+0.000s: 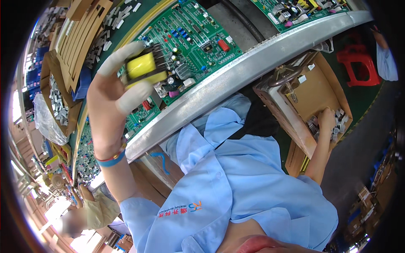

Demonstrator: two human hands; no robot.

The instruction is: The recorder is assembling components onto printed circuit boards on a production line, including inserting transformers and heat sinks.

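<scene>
Yellow transformer (pixel 141 67) gripped by left hand (pixel 112 90) above green board (pixel 185 46), not yet seated; right hand (pixel 325 118) buried in parts box (pixel 312 95), grip not discernible

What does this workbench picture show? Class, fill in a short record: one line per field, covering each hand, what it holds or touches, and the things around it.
Left hand: raised, finger cots on fingertips, pinching a yellow transformer
Wrist: blue strap
Under the transformer: green circuit board, partly populated
Board support: metal conveyor rail
Right hand: reaching into a cardboard box of small metal parts
Clothing: light blue work shirt
Floor: red stool
</scene>
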